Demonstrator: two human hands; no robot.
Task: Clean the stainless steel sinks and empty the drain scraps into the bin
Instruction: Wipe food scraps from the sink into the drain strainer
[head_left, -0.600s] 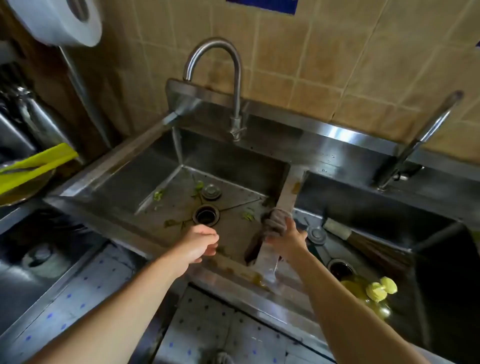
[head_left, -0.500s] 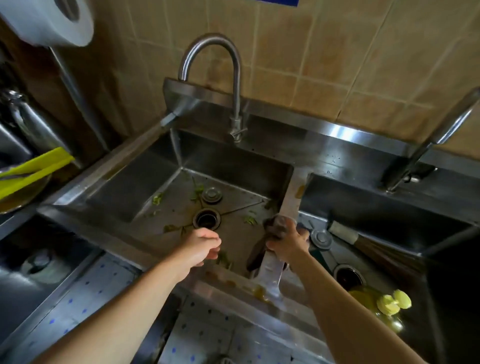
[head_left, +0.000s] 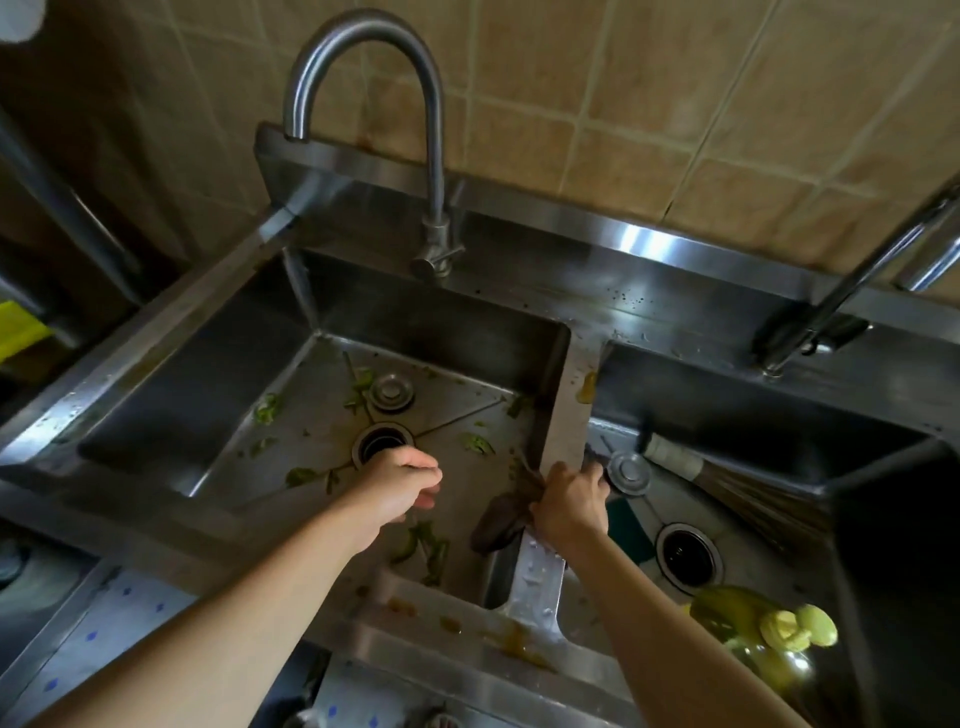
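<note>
Two steel sinks sit side by side. The left sink holds green vegetable scraps around its open drain, with a metal drain plug lying behind it. My left hand hovers just in front of that drain, fingers loosely curled, holding nothing. My right hand grips a dark wet cloth against the divider between the sinks; part of the cloth hangs into the left sink. The right sink has an open drain and a second plug.
A gooseneck tap rises behind the left sink; a second tap leans over the right one. In the right sink lie a straw brush and a yellow-green bottle. Brown smears mark the front rim.
The view has moved closer and lower over the sinks. My right hand slid the cloth toward me along the divider. My left hand stays near the left drain.
</note>
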